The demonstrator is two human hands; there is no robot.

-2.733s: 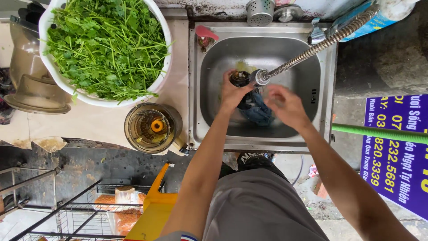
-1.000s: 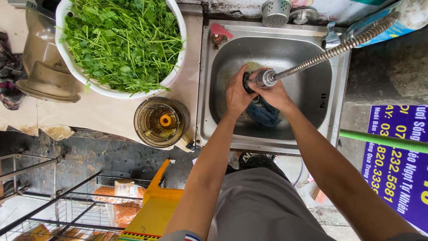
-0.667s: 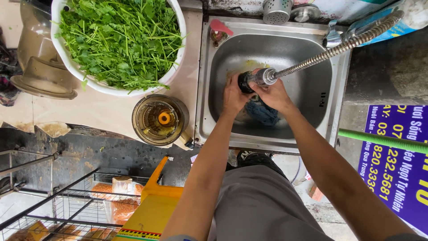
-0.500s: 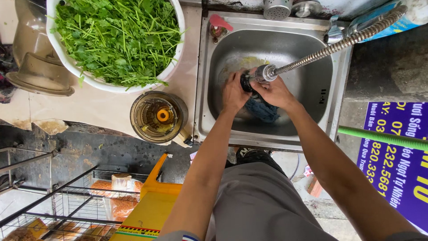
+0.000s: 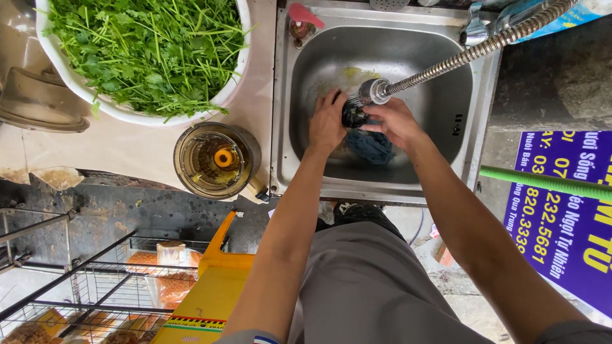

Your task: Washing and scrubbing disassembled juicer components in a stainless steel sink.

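While water runs from the flexible spray hose (image 5: 446, 64), the washing goes best, I judge, with the piece turned steadily under the nozzle inside the steel sink (image 5: 472, 146), so spray stays off the desk (image 5: 127, 150). At ten o'clock stands a white basin of green herbs (image 5: 143, 54); at nine, a clear juicer bowl (image 5: 213, 159). A blue cloth (image 5: 373, 146) lies at the sink's middle. The left hand (image 5: 328, 124), fingers curled, and the right hand (image 5: 395, 121), closed narrow, both grip a small dark round part (image 5: 352, 116) just under the nozzle.
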